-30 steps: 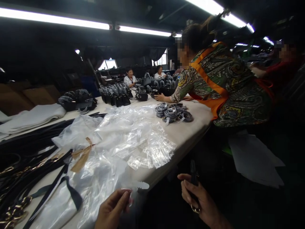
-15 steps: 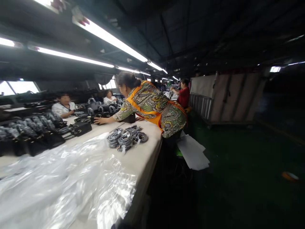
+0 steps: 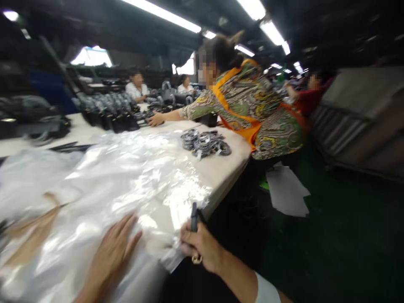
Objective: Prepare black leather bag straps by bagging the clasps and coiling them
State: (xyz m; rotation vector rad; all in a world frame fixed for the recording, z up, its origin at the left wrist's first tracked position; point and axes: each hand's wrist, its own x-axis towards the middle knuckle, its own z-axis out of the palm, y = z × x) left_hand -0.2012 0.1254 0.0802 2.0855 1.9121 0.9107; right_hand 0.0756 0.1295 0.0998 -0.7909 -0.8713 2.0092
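My left hand (image 3: 115, 248) lies with its fingers stretched out on the clear plastic sheeting (image 3: 132, 164), a little blurred. Closer to the table's edge, my right hand (image 3: 202, 246) is closed around a dark strap (image 3: 194, 216). The strap's end sticks up above the fist, and a gold-coloured metal fitting (image 3: 197, 259) shows below the fingers. A corner of the plastic touches or lies just beside that hand; which one I cannot tell. Farther up the table sits a pile of coiled, wrapped straps (image 3: 205, 142).
A co-worker in a patterned top (image 3: 249, 97) leans over the table from the right, one arm reaching toward black handbags (image 3: 110, 111). Brown paper (image 3: 34, 235) lies at the left. White sheets (image 3: 288, 189) hang beyond the table edge, near a large cart (image 3: 356, 113).
Both my hands have come into view, the right one holding the dark strap. My view has turned left and down, so the table and co-worker appear farther right.
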